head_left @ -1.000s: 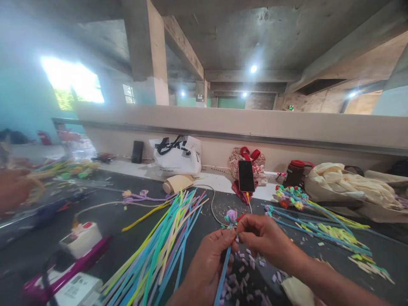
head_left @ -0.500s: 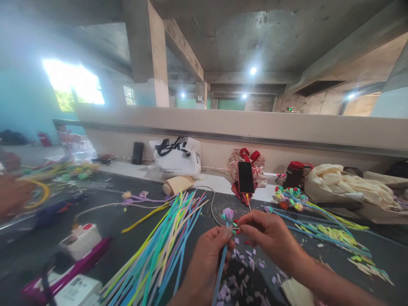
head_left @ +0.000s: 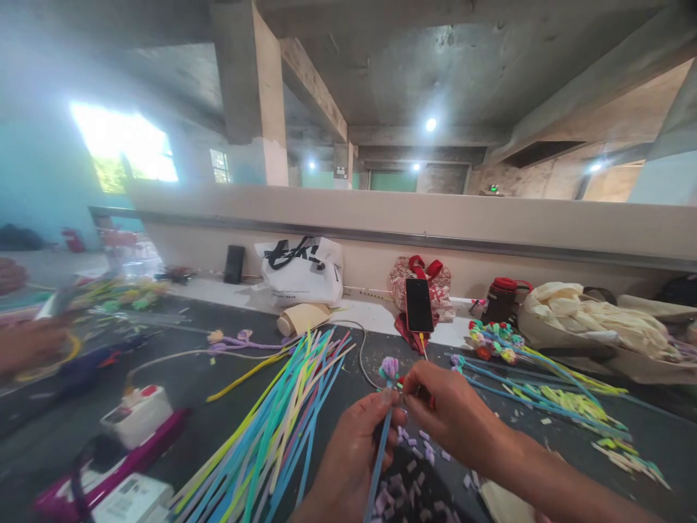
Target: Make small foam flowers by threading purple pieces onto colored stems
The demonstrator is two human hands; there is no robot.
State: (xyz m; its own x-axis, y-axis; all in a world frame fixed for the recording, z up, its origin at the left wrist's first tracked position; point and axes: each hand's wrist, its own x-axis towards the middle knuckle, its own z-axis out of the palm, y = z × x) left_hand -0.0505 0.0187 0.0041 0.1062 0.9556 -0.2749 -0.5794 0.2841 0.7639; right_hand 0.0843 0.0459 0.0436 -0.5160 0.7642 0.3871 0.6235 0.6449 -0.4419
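Blue stem [head_left: 380,454] with a purple flower [head_left: 390,367], held above the counter [head_left: 179,378].
I see my left hand [head_left: 353,454] clamped on the stem; right hand [head_left: 454,414] fingers pinch together just under the flower, purple bits [head_left: 406,483] below, straws [head_left: 272,428] left.

Two hands, the left hand [head_left: 353,450] and the right hand [head_left: 454,414], meet over one blue stick [head_left: 380,465]. Behind them, along the low wall [head_left: 381,218], stand one phone [head_left: 419,305], one red-lidded jar [head_left: 502,299], one white bag [head_left: 302,270] and one black box [head_left: 234,264]. Loose coloured sticks [head_left: 272,428] left of the phone lie too many to count.
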